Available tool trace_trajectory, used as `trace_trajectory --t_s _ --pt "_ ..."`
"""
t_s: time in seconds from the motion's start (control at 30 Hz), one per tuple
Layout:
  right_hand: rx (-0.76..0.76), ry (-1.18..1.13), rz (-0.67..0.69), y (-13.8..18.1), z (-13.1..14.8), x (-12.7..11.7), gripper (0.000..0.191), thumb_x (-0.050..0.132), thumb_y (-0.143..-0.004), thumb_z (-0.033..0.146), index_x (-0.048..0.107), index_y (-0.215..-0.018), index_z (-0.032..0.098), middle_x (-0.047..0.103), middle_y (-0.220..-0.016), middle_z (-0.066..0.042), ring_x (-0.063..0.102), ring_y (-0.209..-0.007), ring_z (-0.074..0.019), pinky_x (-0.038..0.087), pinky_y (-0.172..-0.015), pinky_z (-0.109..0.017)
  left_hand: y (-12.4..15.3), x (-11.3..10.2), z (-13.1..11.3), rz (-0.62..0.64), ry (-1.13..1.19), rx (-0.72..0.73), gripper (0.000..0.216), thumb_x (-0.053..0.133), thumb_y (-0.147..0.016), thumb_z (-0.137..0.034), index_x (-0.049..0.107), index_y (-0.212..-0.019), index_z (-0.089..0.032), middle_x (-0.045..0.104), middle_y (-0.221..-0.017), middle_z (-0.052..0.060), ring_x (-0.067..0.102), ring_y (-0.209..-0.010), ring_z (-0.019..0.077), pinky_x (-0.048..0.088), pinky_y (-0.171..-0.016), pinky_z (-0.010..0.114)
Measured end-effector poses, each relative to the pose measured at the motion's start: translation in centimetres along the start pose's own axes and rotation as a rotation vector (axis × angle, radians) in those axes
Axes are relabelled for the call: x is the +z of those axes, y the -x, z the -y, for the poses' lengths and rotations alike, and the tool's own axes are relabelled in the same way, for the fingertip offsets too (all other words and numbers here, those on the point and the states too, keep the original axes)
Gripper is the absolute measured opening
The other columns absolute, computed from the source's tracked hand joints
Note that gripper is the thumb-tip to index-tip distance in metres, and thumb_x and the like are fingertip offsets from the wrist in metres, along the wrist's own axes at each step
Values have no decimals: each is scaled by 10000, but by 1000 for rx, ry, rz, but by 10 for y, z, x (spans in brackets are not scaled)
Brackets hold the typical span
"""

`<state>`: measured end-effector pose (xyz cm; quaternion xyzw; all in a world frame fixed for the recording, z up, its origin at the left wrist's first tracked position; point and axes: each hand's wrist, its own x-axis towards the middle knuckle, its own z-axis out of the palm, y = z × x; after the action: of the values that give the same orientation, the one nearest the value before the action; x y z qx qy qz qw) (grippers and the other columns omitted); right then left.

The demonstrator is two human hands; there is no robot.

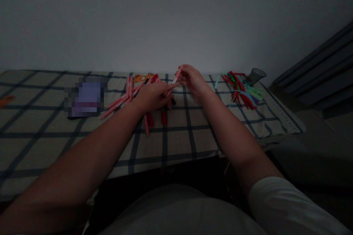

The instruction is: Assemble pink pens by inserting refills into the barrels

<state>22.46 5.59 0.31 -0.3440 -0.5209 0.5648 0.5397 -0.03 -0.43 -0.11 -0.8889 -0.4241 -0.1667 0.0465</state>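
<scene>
Between my hands is a slim pink stick point(178, 74) with a pale printed patch, tilted up to the right. My right hand point(193, 79) pinches its upper end with thumb and fingers. Around its lower end my left hand point(151, 96) is closed, back of the hand upward, its fingers partly hidden. Beneath and beside my left hand lies a loose pile of similar pink sticks point(118, 102). Several red pieces point(163, 118) and some dark bits stick out from under that hand. The dim light blurs the details.
A plaid cloth point(176, 141) covers the table against a plain wall. To the left lies a blurred-out rectangular object point(87, 97). An orange bear-faced item point(142, 78) is behind the pile. At right are red, green and blue strips point(244, 93) beside a clear cup point(256, 76).
</scene>
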Motion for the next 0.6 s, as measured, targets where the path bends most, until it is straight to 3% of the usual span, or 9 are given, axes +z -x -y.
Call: trace_trajectory --t_s 0.17,0.3,0.47,0.6 --pt "22 93 -99 -1 11 -10 91 698 -893 284 612 -914 258 714 -917 9 654 -757 -127 515 -697 -240 -1 3 4 -161 102 -116 554 428 -1159 -370 740 -1608 -278 846 -1381 124 775 -1286 332 587 -1023 436" --pt "25 409 -167 -3 18 -19 71 660 -879 186 634 -848 244 691 -824 5 635 -763 -150 493 -690 -254 0 3 4 -317 200 -214 540 395 -1172 -384 757 -1557 -268 838 -1428 100 766 -1300 291 584 -1072 397" --pt "-92 466 -180 -2 25 -33 107 646 -897 160 719 -907 237 737 -865 -13 644 -802 -162 539 -780 -290 0 1 4 -283 189 -277 505 380 -1192 -430 754 -1496 -280 858 -1321 79 781 -1186 277 584 -1001 374" --pt "-83 525 1 5 31 -32 136 727 -898 216 835 -981 222 786 -895 -28 681 -848 -175 567 -830 -306 -2 2 4 -233 189 -277 520 384 -1171 -424 771 -1473 -254 854 -1314 111 784 -1179 324 581 -972 421"
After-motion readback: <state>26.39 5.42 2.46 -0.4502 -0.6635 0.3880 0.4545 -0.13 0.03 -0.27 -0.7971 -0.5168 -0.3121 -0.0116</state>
